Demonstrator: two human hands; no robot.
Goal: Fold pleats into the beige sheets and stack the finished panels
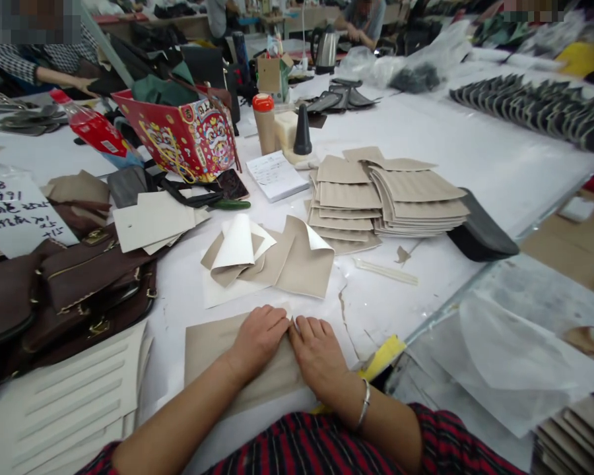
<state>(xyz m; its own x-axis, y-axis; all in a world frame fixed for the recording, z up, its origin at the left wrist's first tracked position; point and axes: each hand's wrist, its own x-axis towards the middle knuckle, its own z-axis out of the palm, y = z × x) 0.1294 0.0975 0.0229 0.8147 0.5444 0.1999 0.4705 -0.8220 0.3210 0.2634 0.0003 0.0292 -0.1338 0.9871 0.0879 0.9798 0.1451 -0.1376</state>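
A beige sheet [210, 349] lies flat on the white table [178, 290] in front of me. My left hand [260, 340] rests on its upper part, fingers bent and close together. Beside it, almost touching at the fingertips, my right hand [319, 353] presses at the sheet's right side, its fingers together. Whether either hand pinches the sheet's edge is hidden. Just beyond lie loose beige pieces [304, 264] with white backs, some curled. Stacked beige panels [416, 191] stand farther back to the right.
Brown leather bags [89, 270] and pale slotted panels [79, 396] are at the left. A red bag [198, 132], a notepad [277, 175] and a black cone [302, 135] stand farther back. Plastic sheeting [515, 356] covers the right side. Other people work across the table.
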